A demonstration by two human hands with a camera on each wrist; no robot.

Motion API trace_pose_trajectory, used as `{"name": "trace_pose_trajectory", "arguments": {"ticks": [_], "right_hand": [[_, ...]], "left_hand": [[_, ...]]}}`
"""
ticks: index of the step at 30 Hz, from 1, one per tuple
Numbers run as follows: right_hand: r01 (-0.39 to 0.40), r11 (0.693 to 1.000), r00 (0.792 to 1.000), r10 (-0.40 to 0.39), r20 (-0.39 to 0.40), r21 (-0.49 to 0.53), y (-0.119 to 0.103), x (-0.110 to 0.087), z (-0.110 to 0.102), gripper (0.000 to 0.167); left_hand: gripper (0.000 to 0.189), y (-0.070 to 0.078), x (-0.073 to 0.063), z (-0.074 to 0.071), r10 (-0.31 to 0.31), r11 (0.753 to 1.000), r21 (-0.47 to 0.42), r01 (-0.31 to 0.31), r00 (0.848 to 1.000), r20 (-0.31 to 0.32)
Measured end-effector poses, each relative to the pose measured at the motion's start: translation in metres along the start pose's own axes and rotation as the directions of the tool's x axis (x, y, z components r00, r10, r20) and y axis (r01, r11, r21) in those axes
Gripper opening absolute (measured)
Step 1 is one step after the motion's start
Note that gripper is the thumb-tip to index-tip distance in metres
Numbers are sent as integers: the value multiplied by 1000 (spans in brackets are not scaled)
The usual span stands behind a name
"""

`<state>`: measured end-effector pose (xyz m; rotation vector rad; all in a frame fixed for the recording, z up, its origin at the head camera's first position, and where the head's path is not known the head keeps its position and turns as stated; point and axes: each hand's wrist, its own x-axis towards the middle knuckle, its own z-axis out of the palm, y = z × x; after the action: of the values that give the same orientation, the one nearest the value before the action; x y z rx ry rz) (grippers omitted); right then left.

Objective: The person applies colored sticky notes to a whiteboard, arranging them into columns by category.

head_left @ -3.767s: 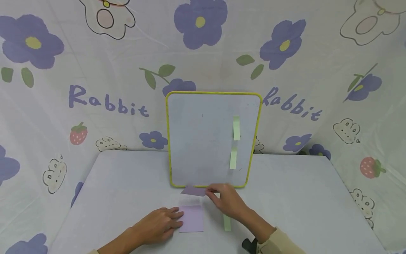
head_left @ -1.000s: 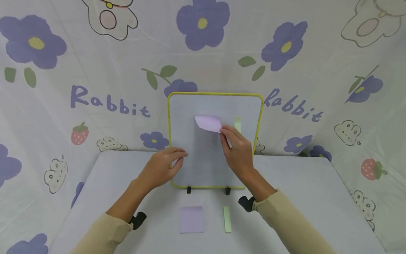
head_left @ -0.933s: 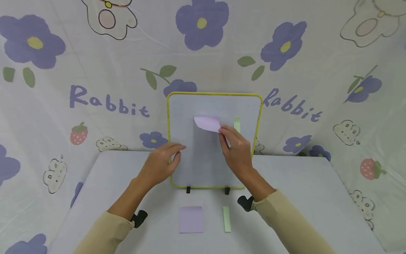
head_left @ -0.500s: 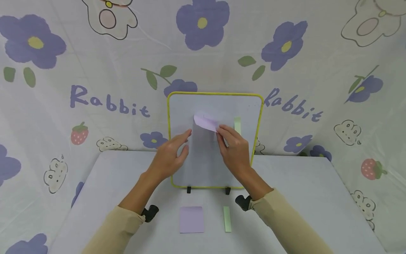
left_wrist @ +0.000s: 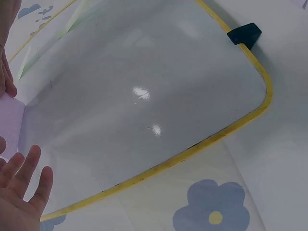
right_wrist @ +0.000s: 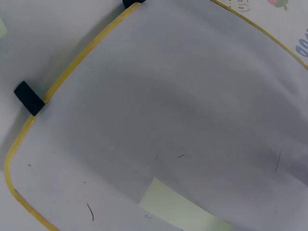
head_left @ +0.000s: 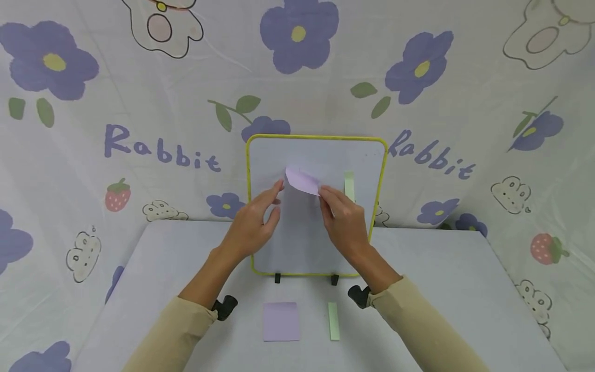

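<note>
My right hand [head_left: 346, 219] pinches the lower right corner of a purple sticky note [head_left: 301, 181] in front of the whiteboard [head_left: 302, 237]. The note is curved and tilted, its left end up near the board; whether it touches there I cannot tell. Just left of the note, my left hand [head_left: 253, 222] is raised with its fingers extended and thumb apart, holding nothing. In the left wrist view, the fingers [left_wrist: 30, 173] spread beside the purple note [left_wrist: 10, 126]. The right hand is out of the right wrist view. A green strip [head_left: 349, 186] sticks to the board's right side, partly behind the right hand.
A purple sticky note pad [head_left: 281, 322] and a green strip pad [head_left: 333, 321] lie on the white table [head_left: 432, 310] before the board. Black feet [head_left: 277, 278] support the yellow-framed board. Behind it hangs a flowered cloth [head_left: 307, 98].
The right hand has carried the purple note from just above the table up to the board. My left hand has left the pad and risen towards the note's left end.
</note>
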<state>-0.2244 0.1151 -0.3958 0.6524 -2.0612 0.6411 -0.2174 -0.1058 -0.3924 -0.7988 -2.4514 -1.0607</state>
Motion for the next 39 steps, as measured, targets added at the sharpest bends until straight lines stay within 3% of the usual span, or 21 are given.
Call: {"name": "trace_pose_trajectory", "arguments": {"ticks": [7,20,29,39], "right_hand": [[35,999,999,-35,-42,0,1,0,-2,15],[85,994,996,-87,-27,-65,-3,-4,-9,20],[53,997,997,-56,-59,-49,-3,-3,-2,19],[47,995,998,-50,-28,-84,-1,-1,3,16]], "left_hand": [[53,2,2,-1,-4,1000,-8,4,1000,-4],[55,5,3,-3,-1,1000,-11,1,1000,-1],[56,4,8,-1,25,1000,5,-25,1000,-11],[57,-2,12,-2,59,998,26,-59,998,-6]]}}
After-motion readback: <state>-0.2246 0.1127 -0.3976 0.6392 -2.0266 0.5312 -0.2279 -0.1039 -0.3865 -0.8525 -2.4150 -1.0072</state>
